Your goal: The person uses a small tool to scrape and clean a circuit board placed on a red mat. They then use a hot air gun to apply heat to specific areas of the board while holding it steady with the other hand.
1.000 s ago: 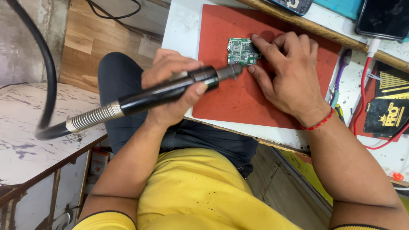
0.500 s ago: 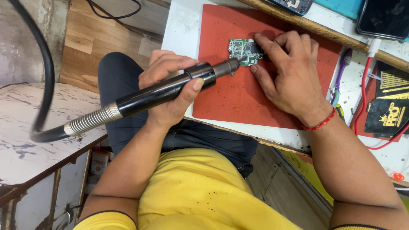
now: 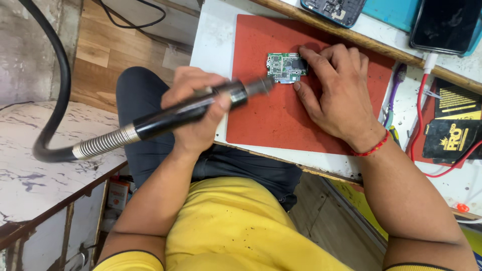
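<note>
A small green circuit board (image 3: pixel 282 67) lies on a red work mat (image 3: pixel 281 115). My right hand (image 3: pixel 335 95) rests on the mat and pins the board with its fingertips at the board's right side. My left hand (image 3: pixel 198 113) grips a black hot-air handpiece (image 3: pixel 191 111) with a coiled metal collar and a thick black hose (image 3: pixel 55 90). The handpiece nozzle (image 3: pixel 263 85) points at the board's lower left edge, close to it.
A dismantled phone (image 3: pixel 331 9) and a dark phone (image 3: pixel 444 25) on a red cable lie at the back of the white bench (image 3: pixel 213 45). Dark printed packets (image 3: pixel 454 130) sit at the right. A marbled white surface (image 3: pixel 40 165) stands at my left.
The handpiece has shifted slightly; its nozzle stays near the board's lower left edge. My right hand keeps its hold on the board.
</note>
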